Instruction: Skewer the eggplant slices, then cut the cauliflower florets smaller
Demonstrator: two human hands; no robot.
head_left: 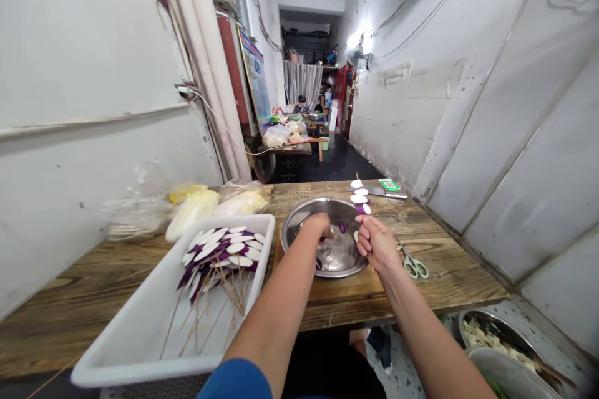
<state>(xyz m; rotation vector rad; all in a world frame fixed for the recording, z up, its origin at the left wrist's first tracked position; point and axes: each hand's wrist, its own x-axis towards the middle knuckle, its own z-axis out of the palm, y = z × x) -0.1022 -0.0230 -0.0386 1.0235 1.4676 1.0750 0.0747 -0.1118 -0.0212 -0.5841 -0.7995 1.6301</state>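
A steel bowl (337,273) holds water and a few purple-skinned eggplant pieces (342,226). My left hand (318,224) reaches down inside it with curled fingers; whatever they pinch is hidden. Above the bowl's right rim, my right hand (374,238) is closed around a wooden skewer. White-faced eggplant slices (359,198) are threaded along the upper part of that skewer, which points up and away from me. To the left, a white plastic tray (140,349) carries a heap of skewered eggplant slices (229,248), sticks toward me.
Green-handled scissors (415,267) lie right of the bowl. A knife (381,191) and a green card (389,184) are behind it. Plastic bags (194,212) sit behind the tray. Containers of food (500,340) stand low at right. A person (302,106) sits far back.
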